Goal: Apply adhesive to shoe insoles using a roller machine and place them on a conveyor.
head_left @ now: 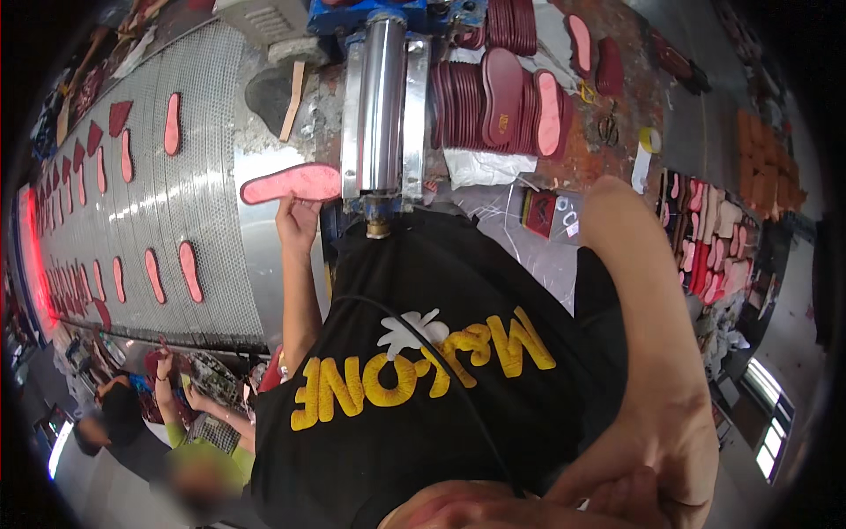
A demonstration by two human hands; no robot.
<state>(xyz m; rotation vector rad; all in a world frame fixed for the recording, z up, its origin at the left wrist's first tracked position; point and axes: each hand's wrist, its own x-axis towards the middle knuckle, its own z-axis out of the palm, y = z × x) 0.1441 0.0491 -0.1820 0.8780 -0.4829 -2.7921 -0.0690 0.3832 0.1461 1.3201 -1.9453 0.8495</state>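
Observation:
My left hand grips the lower edge of a pink insole between thumb and fingers. The insole is held lengthwise, with its right end at the metal frame of a machine with a shiny steel roller. Raised at the lower right, my right hand is drawn up close to my head, its fingers bent together. What those fingers hold, if anything, is hidden. Just left of the held insole, a mesh conveyor belt carries several pink insoles in two rows.
Right of the roller stand stacked maroon insoles, with a pink insole on them. A tape roll sits at the bench's right edge. Beyond it is a rack of insoles. Co-workers, one in a green top, are at lower left.

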